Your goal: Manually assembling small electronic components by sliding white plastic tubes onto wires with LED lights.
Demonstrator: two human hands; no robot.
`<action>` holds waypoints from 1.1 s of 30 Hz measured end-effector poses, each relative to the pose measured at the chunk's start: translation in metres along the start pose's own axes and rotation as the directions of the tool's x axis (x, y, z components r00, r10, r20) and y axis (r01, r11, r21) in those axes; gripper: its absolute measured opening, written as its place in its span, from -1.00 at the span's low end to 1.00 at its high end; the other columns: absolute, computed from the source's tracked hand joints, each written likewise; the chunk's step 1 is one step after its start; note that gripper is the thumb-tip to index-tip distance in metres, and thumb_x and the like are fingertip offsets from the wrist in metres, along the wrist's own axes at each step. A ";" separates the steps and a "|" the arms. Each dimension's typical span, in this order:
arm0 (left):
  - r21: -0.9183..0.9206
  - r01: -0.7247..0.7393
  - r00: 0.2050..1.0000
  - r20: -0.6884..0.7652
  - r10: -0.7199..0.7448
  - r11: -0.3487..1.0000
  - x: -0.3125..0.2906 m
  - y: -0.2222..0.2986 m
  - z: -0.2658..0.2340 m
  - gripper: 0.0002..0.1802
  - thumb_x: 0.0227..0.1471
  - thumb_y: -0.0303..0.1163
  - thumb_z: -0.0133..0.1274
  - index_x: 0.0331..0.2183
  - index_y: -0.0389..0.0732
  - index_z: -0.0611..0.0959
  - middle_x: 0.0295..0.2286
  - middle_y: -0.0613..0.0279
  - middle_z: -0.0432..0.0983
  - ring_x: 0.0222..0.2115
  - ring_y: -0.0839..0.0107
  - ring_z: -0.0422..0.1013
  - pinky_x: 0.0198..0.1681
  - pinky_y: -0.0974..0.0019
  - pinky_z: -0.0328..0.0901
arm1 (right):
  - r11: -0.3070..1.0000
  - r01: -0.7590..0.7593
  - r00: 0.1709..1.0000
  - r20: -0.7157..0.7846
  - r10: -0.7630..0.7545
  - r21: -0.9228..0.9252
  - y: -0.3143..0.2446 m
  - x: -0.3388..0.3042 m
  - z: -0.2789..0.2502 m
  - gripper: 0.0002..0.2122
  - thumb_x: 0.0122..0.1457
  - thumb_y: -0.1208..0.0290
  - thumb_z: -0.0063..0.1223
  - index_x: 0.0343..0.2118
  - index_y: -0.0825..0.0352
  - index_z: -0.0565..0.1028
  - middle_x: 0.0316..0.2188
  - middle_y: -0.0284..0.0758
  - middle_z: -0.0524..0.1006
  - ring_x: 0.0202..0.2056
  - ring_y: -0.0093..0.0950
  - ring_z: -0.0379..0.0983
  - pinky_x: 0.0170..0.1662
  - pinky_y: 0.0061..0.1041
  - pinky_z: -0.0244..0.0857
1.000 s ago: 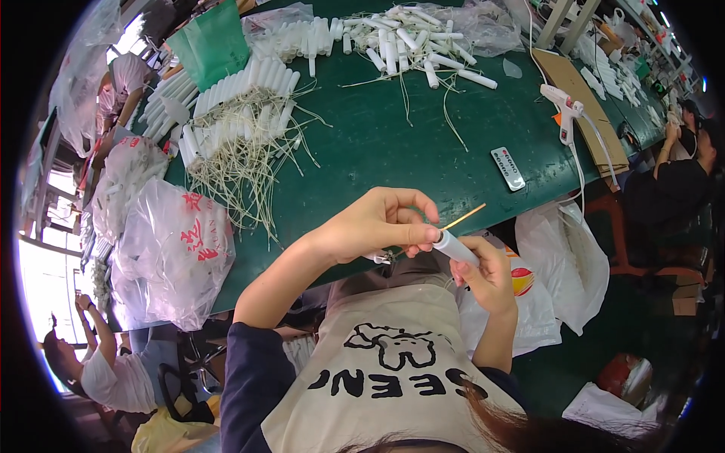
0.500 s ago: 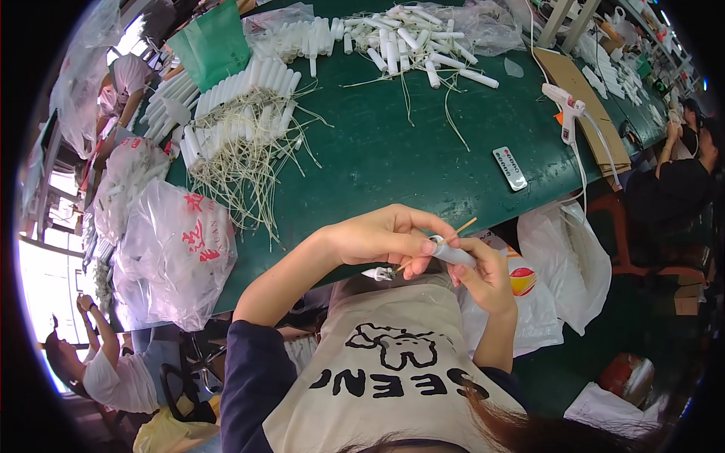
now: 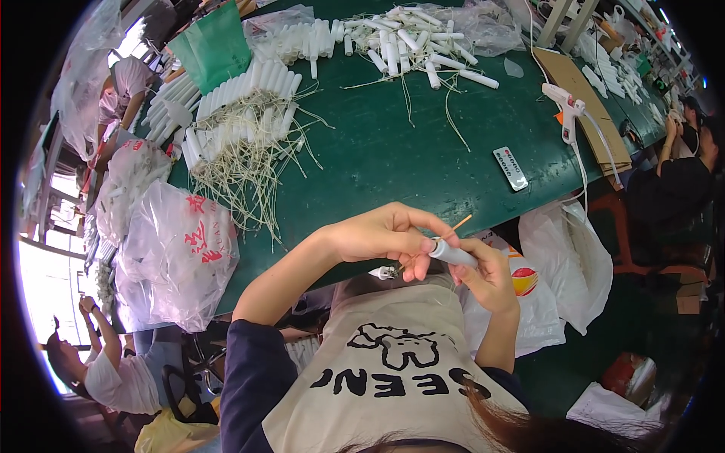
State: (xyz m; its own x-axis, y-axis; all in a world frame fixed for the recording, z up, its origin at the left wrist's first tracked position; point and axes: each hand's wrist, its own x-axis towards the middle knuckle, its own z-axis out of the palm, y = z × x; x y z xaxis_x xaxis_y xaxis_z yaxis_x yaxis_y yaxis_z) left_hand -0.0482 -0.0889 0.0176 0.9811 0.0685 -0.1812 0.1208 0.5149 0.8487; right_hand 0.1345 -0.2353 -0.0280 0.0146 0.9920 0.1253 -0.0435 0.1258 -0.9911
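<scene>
My right hand (image 3: 491,281) is closed round a short white plastic tube (image 3: 456,255), held just past the table's near edge with its end toward the other hand. Fingers of my left hand (image 3: 385,235) pinch a thin wooden stick (image 3: 461,223) at the tube's end; it slants up to the right. Whether the stick enters the tube or lies beside it, I cannot tell. Below the left fingers hangs a small white candle-flame-shaped piece (image 3: 384,272), with thin wire by it. How it is held is hidden by the fingers.
On the green table (image 3: 362,166) lie a bundle of white tubes with pale wires (image 3: 245,113) and a looser pile of tubes (image 3: 411,41). A hot glue gun (image 3: 565,113), cardboard (image 3: 593,113) and a small white control strip (image 3: 510,168) are at right. Plastic bags (image 3: 177,257) crowd the left edge.
The stick has tipped slightly more upright, and its top has shifted a little left. The small white piece has moved slightly right. Both hands keep their grip nearly in place.
</scene>
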 end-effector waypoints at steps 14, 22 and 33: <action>0.095 0.063 0.998 0.006 -0.064 0.993 -0.012 -0.005 0.009 -0.73 -0.01 -0.44 0.04 -0.25 -0.42 0.55 -0.45 -0.08 0.58 -0.45 0.28 0.56 -0.35 0.40 0.42 | 0.586 -0.130 0.730 -0.478 -0.489 -0.799 0.018 0.070 -0.069 -0.73 0.09 0.25 0.11 -0.27 0.38 0.49 -0.27 -0.24 0.48 -0.21 -0.38 0.38 -0.13 -0.48 0.25; 0.152 0.071 0.997 -0.009 -0.070 0.986 -0.020 -0.007 0.014 -0.66 0.05 -0.47 -0.03 -0.14 -0.48 0.52 -0.43 -0.05 0.58 -0.40 0.33 0.55 -0.31 0.38 0.45 | 0.272 -0.519 0.753 -0.584 -0.302 -0.810 0.054 0.098 -0.099 -0.52 -0.05 0.05 0.21 -0.17 0.32 0.46 -0.04 -0.13 0.29 0.02 -0.18 0.12 0.01 -0.19 0.11; 0.188 0.148 0.981 -0.151 -0.121 0.971 -0.019 -0.012 0.012 -0.72 0.01 -0.46 0.01 -0.23 -0.43 0.56 -0.48 -0.05 0.58 -0.45 0.33 0.56 -0.40 0.46 0.41 | 0.791 -0.093 0.753 -0.563 -0.341 -0.604 0.047 0.080 -0.100 -0.66 -0.01 0.42 0.23 -0.22 0.45 0.38 -0.48 -0.33 0.55 -0.53 -0.55 0.44 -0.42 -0.61 0.29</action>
State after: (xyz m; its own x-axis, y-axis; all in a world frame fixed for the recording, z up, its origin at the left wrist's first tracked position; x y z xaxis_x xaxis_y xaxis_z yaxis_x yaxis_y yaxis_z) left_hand -0.0659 -0.1066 0.0172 0.9252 0.1339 -0.3550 0.2910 0.3498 0.8905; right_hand 0.2331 -0.1514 -0.0696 0.5880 0.6988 0.4073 0.5680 0.0017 -0.8230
